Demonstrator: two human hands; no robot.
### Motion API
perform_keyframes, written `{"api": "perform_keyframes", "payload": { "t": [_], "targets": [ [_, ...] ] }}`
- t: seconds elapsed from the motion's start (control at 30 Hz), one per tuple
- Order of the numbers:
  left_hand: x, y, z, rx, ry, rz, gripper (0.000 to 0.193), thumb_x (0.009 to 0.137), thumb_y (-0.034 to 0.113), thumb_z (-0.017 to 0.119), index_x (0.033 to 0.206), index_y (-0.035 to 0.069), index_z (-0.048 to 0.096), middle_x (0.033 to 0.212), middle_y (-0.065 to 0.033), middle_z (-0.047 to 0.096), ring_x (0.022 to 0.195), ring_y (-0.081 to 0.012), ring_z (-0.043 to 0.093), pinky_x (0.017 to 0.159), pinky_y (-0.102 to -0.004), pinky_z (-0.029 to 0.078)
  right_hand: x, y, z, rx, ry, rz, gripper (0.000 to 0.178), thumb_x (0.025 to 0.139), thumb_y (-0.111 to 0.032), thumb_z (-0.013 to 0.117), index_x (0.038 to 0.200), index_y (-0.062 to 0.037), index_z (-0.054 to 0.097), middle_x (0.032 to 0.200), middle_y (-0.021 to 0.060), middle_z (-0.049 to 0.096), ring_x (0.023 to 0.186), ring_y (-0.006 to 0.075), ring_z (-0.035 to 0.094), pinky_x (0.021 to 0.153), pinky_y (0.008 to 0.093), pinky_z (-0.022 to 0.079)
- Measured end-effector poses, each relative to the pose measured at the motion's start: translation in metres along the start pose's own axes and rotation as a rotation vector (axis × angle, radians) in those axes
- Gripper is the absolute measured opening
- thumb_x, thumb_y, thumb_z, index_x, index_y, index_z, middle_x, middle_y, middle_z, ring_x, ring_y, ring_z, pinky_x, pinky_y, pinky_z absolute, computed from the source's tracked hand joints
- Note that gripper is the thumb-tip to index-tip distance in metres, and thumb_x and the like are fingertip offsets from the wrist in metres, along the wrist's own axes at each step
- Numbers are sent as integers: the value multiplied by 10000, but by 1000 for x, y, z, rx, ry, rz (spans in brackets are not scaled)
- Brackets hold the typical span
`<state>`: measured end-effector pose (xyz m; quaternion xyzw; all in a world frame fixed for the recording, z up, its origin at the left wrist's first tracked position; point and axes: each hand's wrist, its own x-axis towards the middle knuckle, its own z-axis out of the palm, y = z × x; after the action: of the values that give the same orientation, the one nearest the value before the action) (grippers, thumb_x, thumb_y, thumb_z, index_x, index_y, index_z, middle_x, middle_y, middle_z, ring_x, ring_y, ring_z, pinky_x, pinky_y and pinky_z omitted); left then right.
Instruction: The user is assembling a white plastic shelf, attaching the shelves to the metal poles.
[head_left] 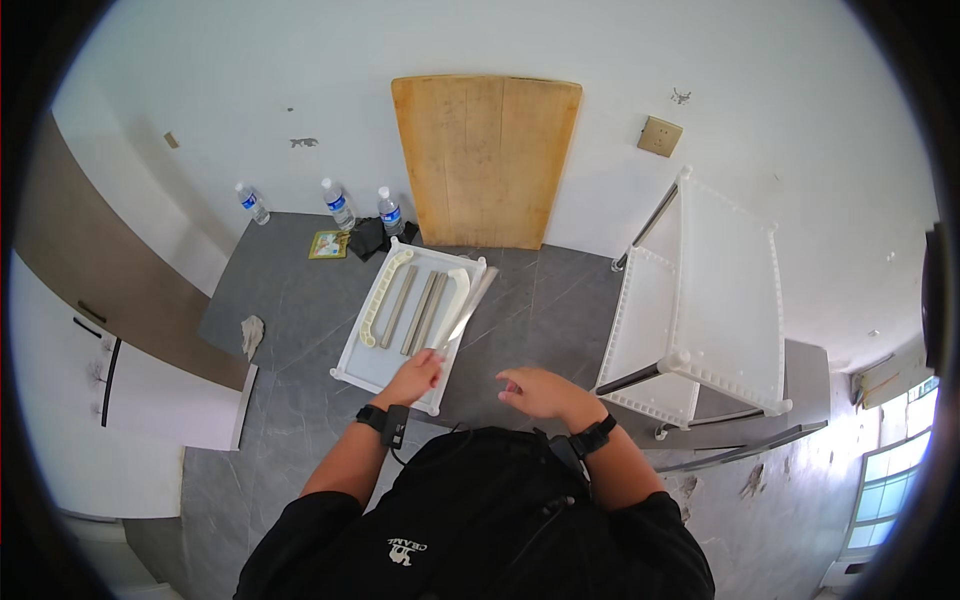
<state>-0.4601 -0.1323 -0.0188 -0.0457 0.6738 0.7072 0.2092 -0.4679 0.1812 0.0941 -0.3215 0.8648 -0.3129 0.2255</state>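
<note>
Your left hand (415, 378) has its fingers pinching the near end of a blurred pale bar (476, 300), slanting over the white tray's (362, 366) right edge. Your right hand's (538, 392) fingers curl nearby; I cannot tell whether they're pressed together

The left hand (415, 378) holds a pale strip (473, 303) over the right edge of a tray (362, 368) bearing rods (399, 307) on the table (545, 320). The right hand (540, 393) hovers half-curled. A white rack (735, 290) stands right.
</note>
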Motion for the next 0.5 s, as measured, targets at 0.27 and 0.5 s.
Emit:
{"api": "perform_keyframes", "payload": {
  "t": [0.27,0.5],
  "targets": [
    [15,-11,-54,929,567,78,310,1050,306,465,1094,9,542,951,-307,681,920,-516,640,770,-607,484,-56,35,14,234,-139,187,482,971,-280,678,1379,-46,572,1153,108,673,1013,205,657,897,348,529],
    [59,-38,-81,1166,637,33,273,1037,296,496,1034,33,569,886,-226,707,852,-439,688,756,-564,524,-119,13,12,597,27,298,485,966,-210,693,1408,-63,557,1073,77,685,1004,178,660,914,338,525]
  ]
}}
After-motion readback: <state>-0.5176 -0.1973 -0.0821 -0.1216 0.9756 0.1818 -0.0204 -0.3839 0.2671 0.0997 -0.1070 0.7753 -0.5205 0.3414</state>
